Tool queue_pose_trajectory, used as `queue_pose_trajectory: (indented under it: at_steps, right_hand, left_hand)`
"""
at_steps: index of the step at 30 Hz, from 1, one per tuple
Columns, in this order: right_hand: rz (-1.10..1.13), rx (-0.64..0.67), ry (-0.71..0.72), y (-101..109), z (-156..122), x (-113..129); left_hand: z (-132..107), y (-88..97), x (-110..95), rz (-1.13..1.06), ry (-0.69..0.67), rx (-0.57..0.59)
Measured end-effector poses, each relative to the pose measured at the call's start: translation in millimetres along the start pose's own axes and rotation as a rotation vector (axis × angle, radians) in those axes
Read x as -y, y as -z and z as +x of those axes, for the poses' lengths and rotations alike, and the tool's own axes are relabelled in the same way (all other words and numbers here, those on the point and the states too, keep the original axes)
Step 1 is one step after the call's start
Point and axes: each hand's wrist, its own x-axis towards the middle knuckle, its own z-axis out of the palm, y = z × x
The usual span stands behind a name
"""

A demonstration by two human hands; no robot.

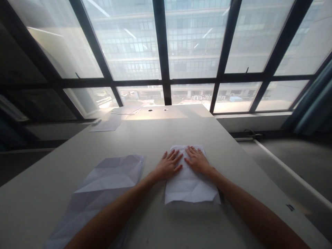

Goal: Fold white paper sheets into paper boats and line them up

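A folded white sheet of paper (190,186) lies on the grey table (155,138) in front of me. My left hand (168,165) rests flat on its upper left part, fingers stretched out. Beside it, my right hand (197,159) presses flat on the upper right part, fingers spread. Both hands lie side by side, nearly touching, and hold nothing. A second, creased sheet of paper (111,173) lies unfolded to the left, partly under my left forearm.
More sheets of paper (114,121) lie at the table's far left near the window. Two small round holes (157,110) sit at the far edge. A large window with dark frames (162,52) stands behind. The table's right edge drops to the floor.
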Motion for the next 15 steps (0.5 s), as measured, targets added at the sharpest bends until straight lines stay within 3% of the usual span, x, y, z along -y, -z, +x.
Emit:
queue_pose_trajectory:
  at_steps: [11, 15]
  right_hand:
    - [-0.138, -0.068, -0.256, 2.1, 4.5, -35.7]
    - [-0.188, -0.196, -0.159, 13.3, 2.5, -18.9]
  left_hand:
    - [2.2, 1.3, -1.7, -0.003, -0.003, 0.032]
    - [2.2, 2.0, -3.3, -0.009, -0.013, 0.014]
